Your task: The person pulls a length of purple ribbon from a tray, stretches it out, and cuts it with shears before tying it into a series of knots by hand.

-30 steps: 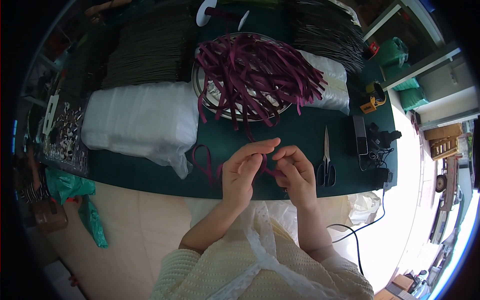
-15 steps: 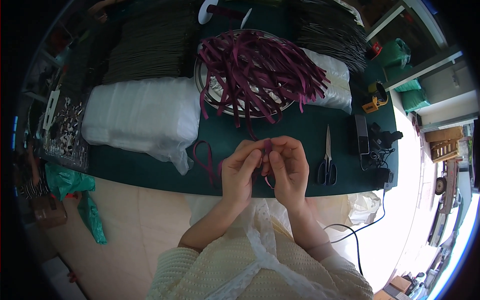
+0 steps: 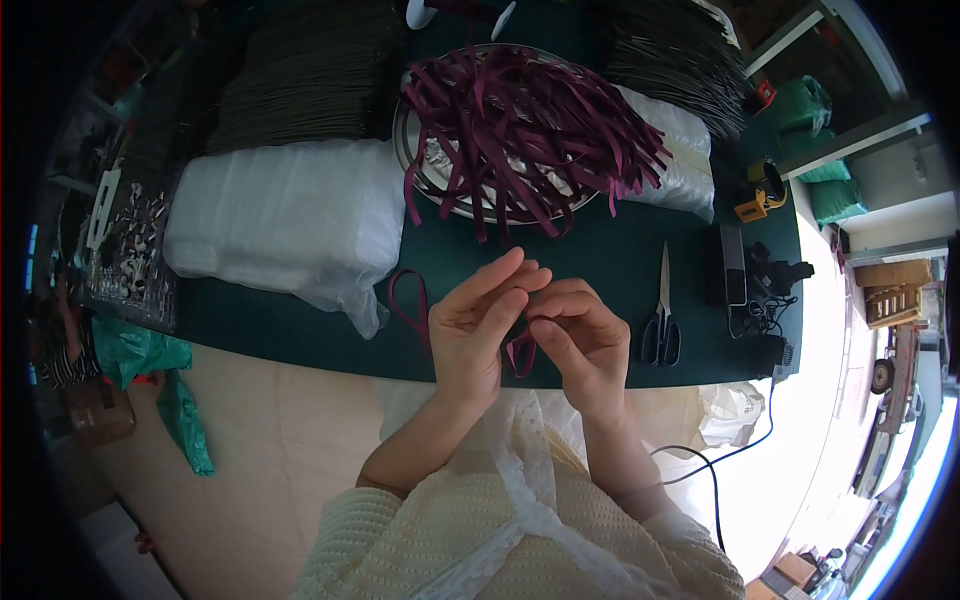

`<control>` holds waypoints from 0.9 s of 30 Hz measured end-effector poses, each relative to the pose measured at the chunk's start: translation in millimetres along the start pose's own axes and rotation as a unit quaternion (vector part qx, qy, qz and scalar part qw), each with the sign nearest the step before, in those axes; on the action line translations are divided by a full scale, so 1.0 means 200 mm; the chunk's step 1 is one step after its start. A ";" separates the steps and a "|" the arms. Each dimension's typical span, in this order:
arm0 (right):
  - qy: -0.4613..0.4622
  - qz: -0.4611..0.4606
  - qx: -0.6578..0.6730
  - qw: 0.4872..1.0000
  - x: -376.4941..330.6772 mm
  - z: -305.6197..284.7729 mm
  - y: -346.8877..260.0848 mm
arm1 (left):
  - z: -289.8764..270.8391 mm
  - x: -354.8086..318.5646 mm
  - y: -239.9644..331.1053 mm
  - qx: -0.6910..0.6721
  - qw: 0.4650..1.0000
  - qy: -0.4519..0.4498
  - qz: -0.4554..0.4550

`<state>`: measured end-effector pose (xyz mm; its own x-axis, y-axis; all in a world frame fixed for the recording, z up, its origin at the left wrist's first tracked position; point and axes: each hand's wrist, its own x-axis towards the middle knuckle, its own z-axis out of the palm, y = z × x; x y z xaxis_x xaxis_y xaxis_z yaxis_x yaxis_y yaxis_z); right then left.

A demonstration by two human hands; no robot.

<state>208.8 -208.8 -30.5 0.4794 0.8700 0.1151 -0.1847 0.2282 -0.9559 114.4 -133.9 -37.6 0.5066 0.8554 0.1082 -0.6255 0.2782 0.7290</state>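
Purple ribbon [image 3: 424, 305] loops lengthwise away near the table [image 3: 610, 250] edge, room rightward; right hand [image 3: 592, 355] pinches it; left hand's [image 3: 468, 345] hold unclear.

Dark green worktop [image 3: 640, 230], bottom edge kinda curved thx to the lens. Upper L: big bundle of thin dark stems [image 3: 300, 75], another bunch [image 3: 675, 60] upper R. White plastic-wrapped pack [image 3: 285, 215] sits left of ctr, a 2nd wrapped pack [image 3: 688, 160] R of the round metal tray [image 3: 404, 145], which is upper ctr w/ maroon strips heaped in it. Loose maroon ribbon loop [image 3: 424, 300] just below the tray. R of ctr: scissors [image 3: 662, 312], blades up-frame. Far R: black box [image 3: 735, 265] w/ tangled cables [image 3: 762, 312], yellow tape dispenser [image 3: 750, 209] above 'em.
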 end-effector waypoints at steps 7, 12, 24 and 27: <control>-0.070 0.091 0.103 0.988 0.02 0.01 -0.01 | 0.00 -0.02 -0.03 -0.092 0.995 0.008 -0.024; -0.075 0.128 0.147 0.978 0.01 0.03 0.00 | 0.01 -0.03 -0.02 -0.117 0.991 0.015 -0.057; -0.069 0.051 0.111 0.990 -0.01 0.01 -0.02 | -0.04 -0.03 -0.02 -0.107 0.985 -0.029 -0.129; -0.048 -0.037 0.040 0.997 0.00 0.01 0.00 | -0.04 -0.03 -0.02 -0.104 0.986 -0.030 -0.130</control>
<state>207.4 -209.2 -29.7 0.4110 0.8863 0.2135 -0.2211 0.3241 -0.9198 109.9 -137.0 -46.9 0.6957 0.7180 -0.0199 -0.5752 0.5735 0.5832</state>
